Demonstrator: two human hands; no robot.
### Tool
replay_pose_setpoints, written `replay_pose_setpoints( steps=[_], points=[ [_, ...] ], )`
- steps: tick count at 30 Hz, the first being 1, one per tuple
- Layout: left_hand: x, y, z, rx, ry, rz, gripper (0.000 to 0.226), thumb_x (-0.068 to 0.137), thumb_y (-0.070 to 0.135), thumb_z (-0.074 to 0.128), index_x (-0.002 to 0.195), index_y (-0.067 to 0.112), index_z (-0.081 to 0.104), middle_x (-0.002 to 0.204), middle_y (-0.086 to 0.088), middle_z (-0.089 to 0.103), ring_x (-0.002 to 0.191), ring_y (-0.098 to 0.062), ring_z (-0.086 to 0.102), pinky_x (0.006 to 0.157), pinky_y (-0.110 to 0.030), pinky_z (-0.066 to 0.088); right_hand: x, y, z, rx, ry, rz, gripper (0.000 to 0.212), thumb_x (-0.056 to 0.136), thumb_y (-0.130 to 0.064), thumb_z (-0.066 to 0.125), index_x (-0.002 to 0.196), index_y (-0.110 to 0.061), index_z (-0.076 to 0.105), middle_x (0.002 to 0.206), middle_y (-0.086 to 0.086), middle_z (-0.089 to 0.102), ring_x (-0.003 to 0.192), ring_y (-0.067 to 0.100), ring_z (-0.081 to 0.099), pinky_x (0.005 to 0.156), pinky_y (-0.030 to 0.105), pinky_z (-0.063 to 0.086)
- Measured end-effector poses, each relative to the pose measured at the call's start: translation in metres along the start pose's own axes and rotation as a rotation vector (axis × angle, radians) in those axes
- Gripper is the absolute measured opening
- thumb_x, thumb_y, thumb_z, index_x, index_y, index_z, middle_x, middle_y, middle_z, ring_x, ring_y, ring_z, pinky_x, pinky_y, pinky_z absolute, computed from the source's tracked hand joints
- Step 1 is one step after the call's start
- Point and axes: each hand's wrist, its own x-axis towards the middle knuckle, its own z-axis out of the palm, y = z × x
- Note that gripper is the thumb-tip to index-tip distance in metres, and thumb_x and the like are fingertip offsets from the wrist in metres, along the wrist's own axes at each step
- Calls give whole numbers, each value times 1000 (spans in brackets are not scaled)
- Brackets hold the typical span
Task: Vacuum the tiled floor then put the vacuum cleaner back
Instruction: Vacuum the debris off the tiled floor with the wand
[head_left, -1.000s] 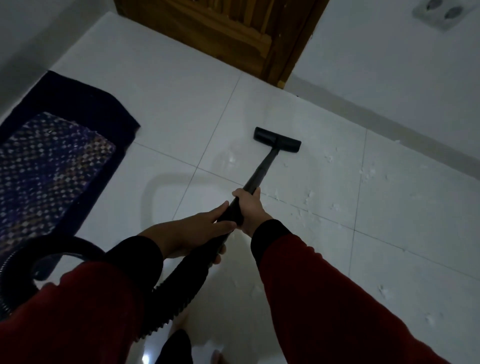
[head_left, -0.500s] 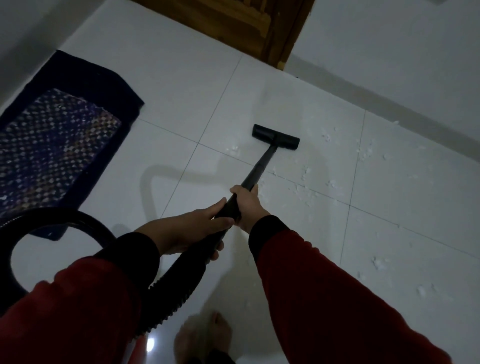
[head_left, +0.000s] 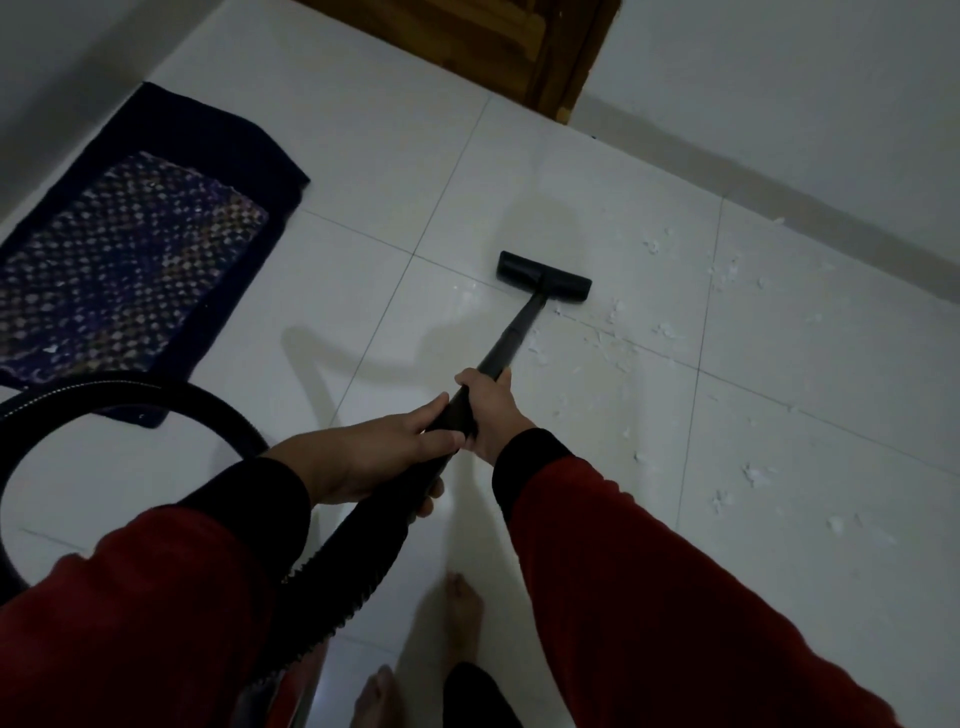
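Note:
A black vacuum wand (head_left: 514, 338) runs from my hands down to a flat black floor nozzle (head_left: 544, 276) resting on the white tiled floor (head_left: 363, 171). My right hand (head_left: 491, 410) grips the wand higher up the tube; my left hand (head_left: 374, 452) holds it just behind, where the ribbed black hose (head_left: 130, 389) joins and loops away to the left. Small white scraps of debris (head_left: 613, 332) lie scattered on the tiles to the right of the nozzle and further right.
A dark blue patterned mat (head_left: 130, 260) lies at the left. A wooden door (head_left: 493, 36) stands at the top, with a white wall and grey skirting (head_left: 779, 208) running right. My bare feet (head_left: 462, 613) are at the bottom, beside a red part of the vacuum body (head_left: 291, 691).
The nozzle has been drawn back toward me across the tile joint. The view has tilted down and my feet have come into sight.

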Motion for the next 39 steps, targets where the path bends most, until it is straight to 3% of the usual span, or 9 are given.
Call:
replay_pose_setpoints(
  steps=[3,7,18,25,29,34,39],
  points=[
    [-5,-17,12,-11,-5,3,60,97,34,43,147,43,11,78,-12,55,53,-15,57,44,-22,48,-6,21,-7,-24,17,-5,75,94,-16,48,150,-40,6,98,6,51,76,22,55,58,35,48],
    [-9,-36,32,-36,-4,0,61,97,33,44,147,43,9,79,-12,54,53,-16,57,43,-22,48,-12,41,-18,-35,24,-9,77,93,-16,49,151,-40,3,111,10,50,78,23,55,62,36,49],
    [-53,-77,74,-65,68,-18,62,97,33,45,148,43,9,77,-11,55,51,-13,58,47,-24,50,-58,89,-31,-71,-69,16,77,93,-18,48,150,-42,2,99,5,51,75,21,57,59,35,50],
    [-70,-108,100,-85,82,-18,59,97,33,45,147,42,14,74,-11,54,48,-13,57,48,-24,49,-81,122,-40,-83,-92,47,81,94,-19,49,149,-45,-5,113,9,52,76,21,56,58,33,49],
    [-81,-123,110,-73,92,-16,61,97,33,44,148,42,11,74,-11,55,48,-13,58,48,-25,49,-92,141,-43,-72,-97,37,80,94,-18,47,150,-43,-3,98,2,51,77,21,57,64,36,50],
    [-102,-149,116,-75,67,-18,60,96,34,48,146,44,17,73,-10,54,53,-16,57,53,-29,49,-112,169,-40,-62,-97,34,79,94,-19,47,150,-43,-3,95,1,50,79,21,57,84,44,50],
    [-122,-183,120,-96,62,-28,64,95,34,49,146,46,14,67,-8,55,51,-16,58,53,-30,48,-132,202,-34,-55,-85,36,76,93,-19,48,150,-41,3,105,5,53,76,21,57,75,41,50]
  ],
)
